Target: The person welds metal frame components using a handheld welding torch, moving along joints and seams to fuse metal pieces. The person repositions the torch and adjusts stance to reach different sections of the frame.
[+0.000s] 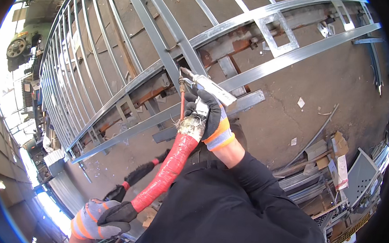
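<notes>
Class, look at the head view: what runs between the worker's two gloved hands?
A hose wrapped in red tape spans the stretch, from the left hand up to the torch in the right hand.

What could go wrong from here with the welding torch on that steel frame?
1. The right hand holds the torch with its tip at a frame bar; a slip could move the tip off the joint.
2. The red-wrapped hose runs back to the left hand; a tug there might jerk the torch.
</notes>
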